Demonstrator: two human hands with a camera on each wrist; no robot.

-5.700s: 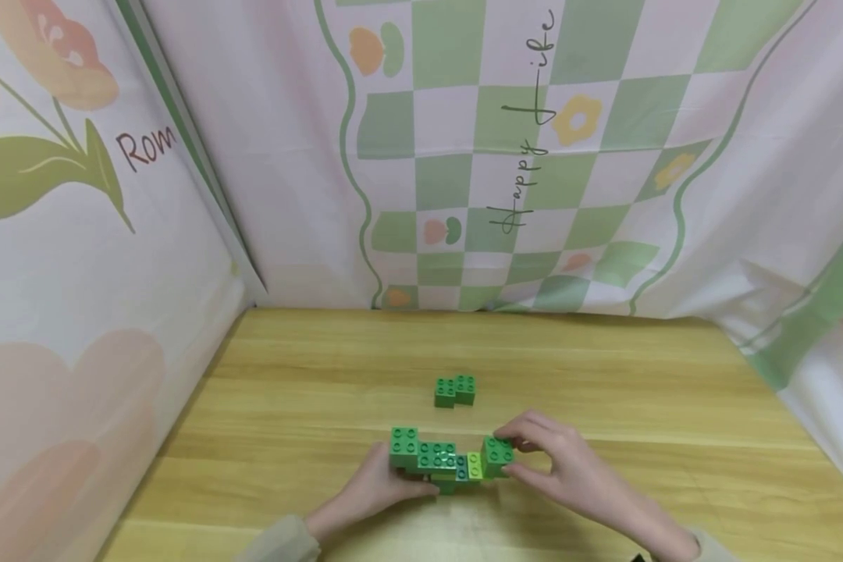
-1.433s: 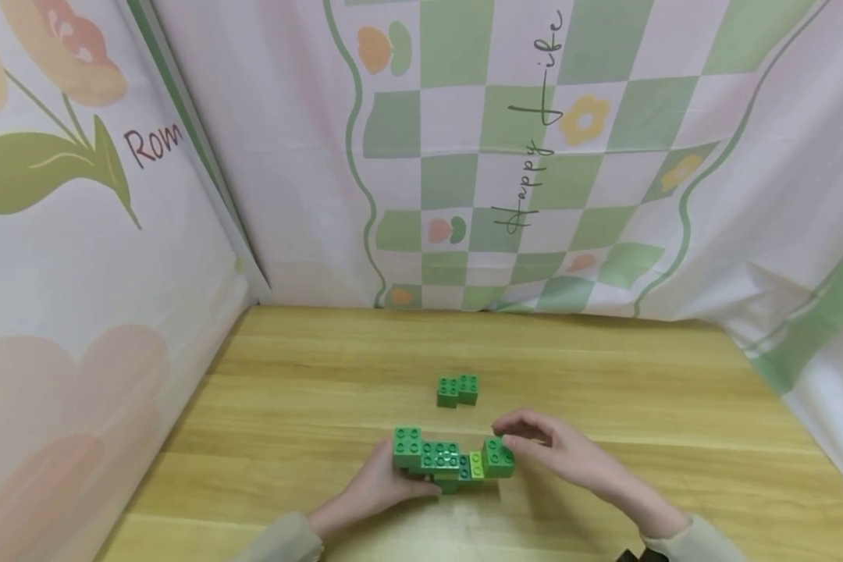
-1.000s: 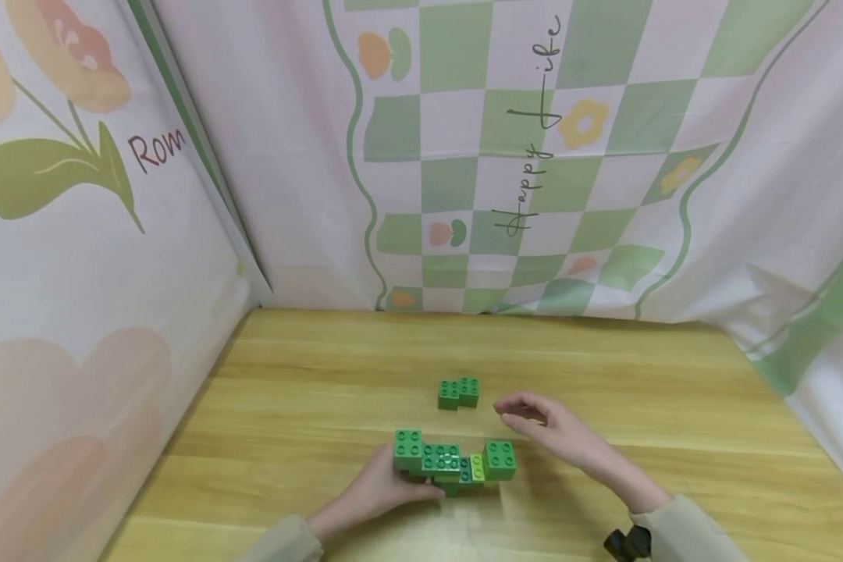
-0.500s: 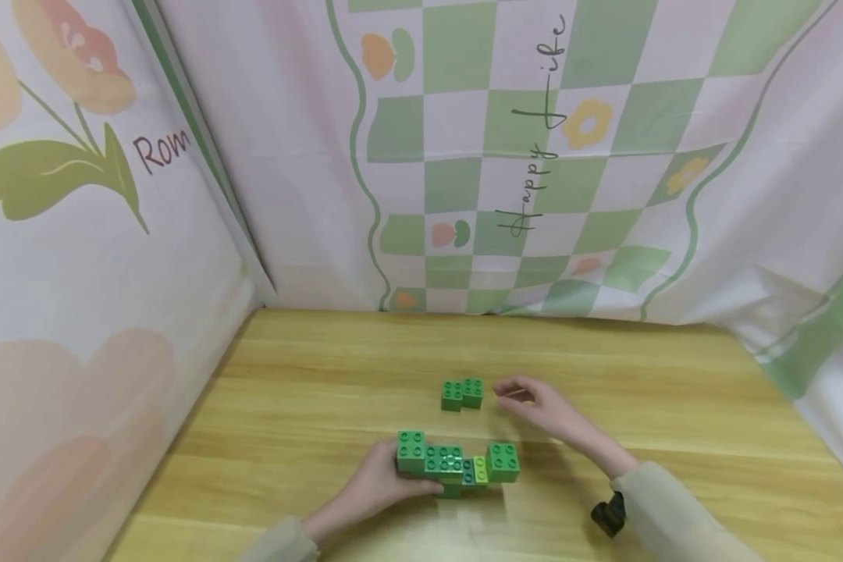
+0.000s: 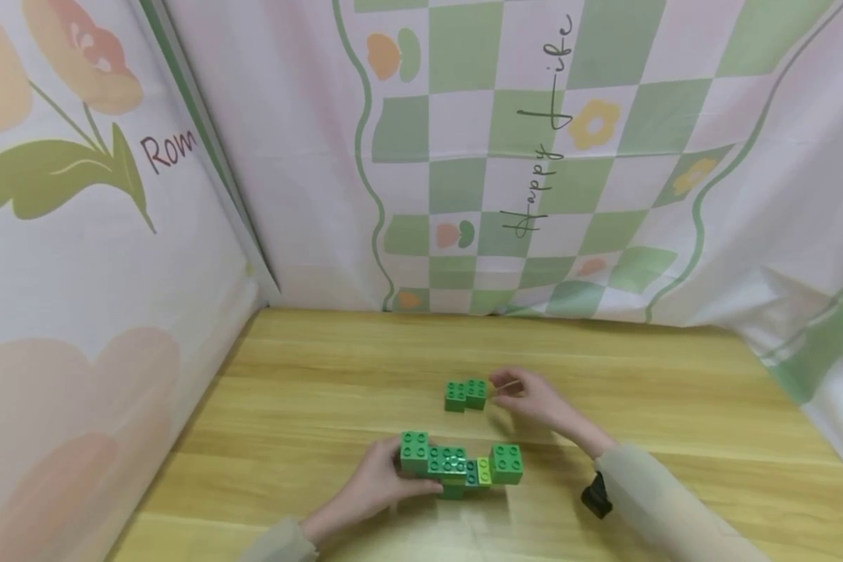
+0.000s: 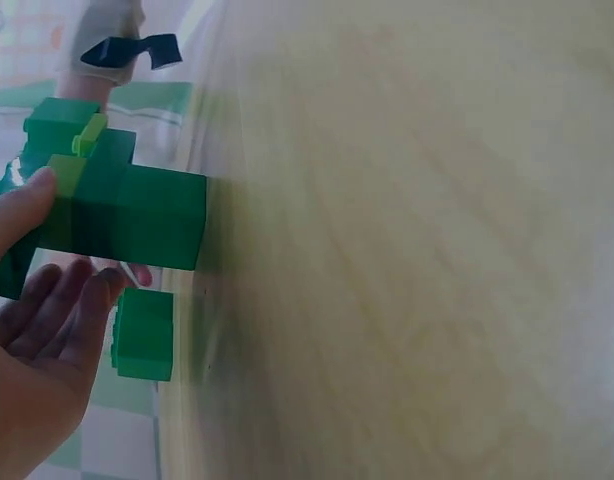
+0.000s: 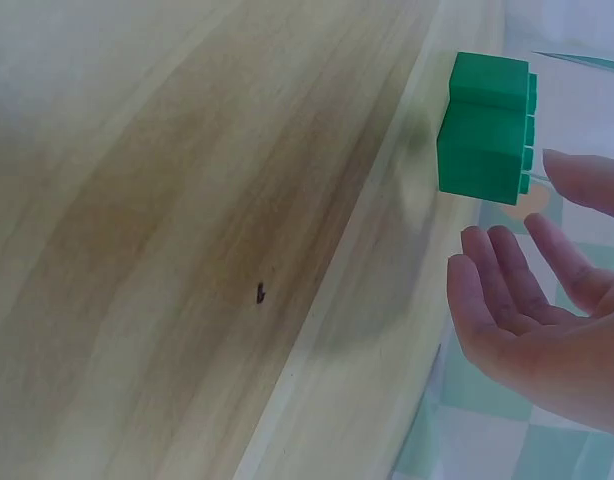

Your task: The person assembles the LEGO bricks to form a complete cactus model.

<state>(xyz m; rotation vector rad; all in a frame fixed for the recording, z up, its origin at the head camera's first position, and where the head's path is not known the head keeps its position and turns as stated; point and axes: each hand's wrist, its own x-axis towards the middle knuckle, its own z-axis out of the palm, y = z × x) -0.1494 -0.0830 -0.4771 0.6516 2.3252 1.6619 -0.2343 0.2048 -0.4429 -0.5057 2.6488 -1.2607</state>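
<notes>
My left hand [image 5: 379,482] grips the left part of a toy-brick build [image 5: 447,463], thumb on the near side. The build has green bricks, a dark teal piece and a lime piece [image 5: 484,470], with a taller green brick [image 5: 506,464] at its right end. Farther back, two green four-stud bricks [image 5: 455,396] stand side by side, slightly offset. Just right of them is my right hand [image 5: 534,400], holding nothing, its fingers loosely bent. A small gap separates the fingers from those bricks [image 7: 487,140] in the right wrist view.
All of this is on a wooden table [image 5: 309,375]. A checkered curtain [image 5: 520,156] hangs behind its far edge, and a flowered cloth wall [image 5: 112,297] stands along the left. A black device [image 5: 596,496] sits by my right sleeve.
My right hand has let go of the build's right-end brick and moved away from me, beside the two loose bricks. The left hand keeps its grip on the build, which stays nearly in place.
</notes>
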